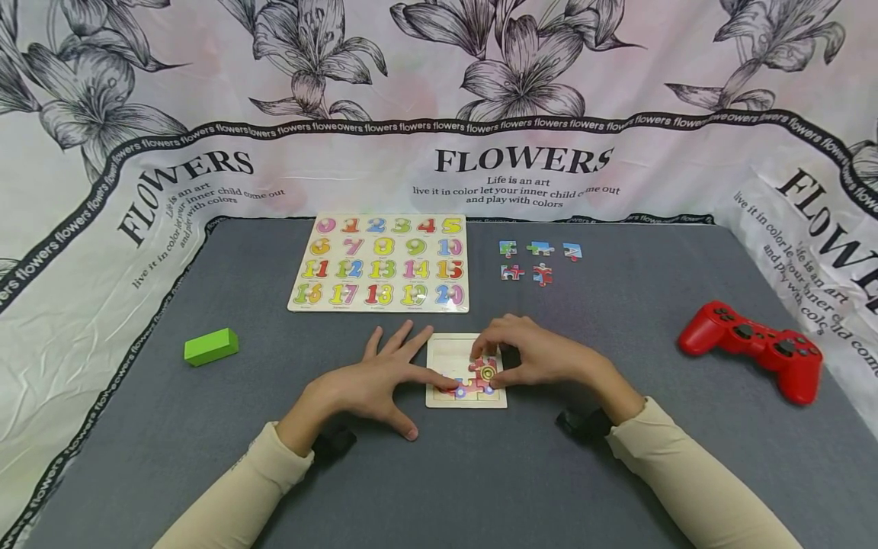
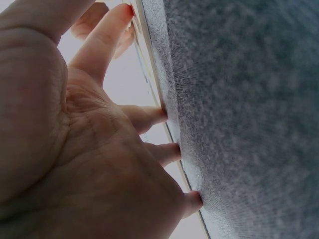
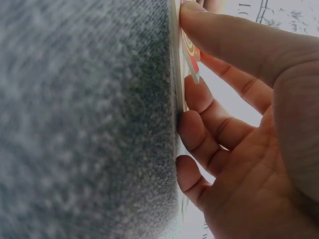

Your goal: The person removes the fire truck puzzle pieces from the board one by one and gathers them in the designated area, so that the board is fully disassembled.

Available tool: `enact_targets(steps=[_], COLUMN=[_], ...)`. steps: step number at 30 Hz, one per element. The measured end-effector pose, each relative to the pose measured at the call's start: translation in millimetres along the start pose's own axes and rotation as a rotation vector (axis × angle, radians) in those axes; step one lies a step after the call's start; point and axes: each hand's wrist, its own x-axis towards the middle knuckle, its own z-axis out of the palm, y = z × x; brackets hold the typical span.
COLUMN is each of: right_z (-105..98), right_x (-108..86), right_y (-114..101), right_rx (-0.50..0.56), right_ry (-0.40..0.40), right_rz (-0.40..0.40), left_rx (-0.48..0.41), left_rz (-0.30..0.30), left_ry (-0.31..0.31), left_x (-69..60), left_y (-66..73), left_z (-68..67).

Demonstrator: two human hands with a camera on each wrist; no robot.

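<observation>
A small square wooden puzzle tray (image 1: pixel 447 351) lies on the grey cloth, with pink and blue jigsaw pieces (image 1: pixel 473 390) along its lower part. My left hand (image 1: pixel 373 387) has its fingers spread, and its index fingertip rests on the lower-left pieces. With thumb and bent fingers, my right hand (image 1: pixel 542 352) pinches a red puzzle piece (image 1: pixel 488 373) with a yellow round mark at the tray's right side. In the right wrist view that puzzle piece (image 3: pixel 191 56) sits tilted, one edge raised off the tray. The left wrist view shows the left fingertips low by the cloth.
Behind the tray lies a number board (image 1: pixel 384 258). Several loose jigsaw pieces (image 1: pixel 540 249) are at the back right. A green block (image 1: pixel 211 347) lies on the left, and a red game controller (image 1: pixel 754 347) on the right. A flower-printed sheet (image 1: pixel 357 168) hangs behind.
</observation>
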Motion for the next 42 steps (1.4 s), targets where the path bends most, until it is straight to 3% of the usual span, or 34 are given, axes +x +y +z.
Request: enact_targets(steps=[29,42], right_z=[-2,-14], right_x=[0.5,-4.5], right_y=[3,14], right_rx=[0.053,0.088], right_ry=[0.028,0.13], right_rz=[-0.008,0.02], left_rx=[-0.005,-0.005], left_rz=[0.015,0.01], left_ry=[0.0,-0.005], left_x=[1.0,1.2], left_y=[-3.9,-2.6], left_z=[1.4,0.7])
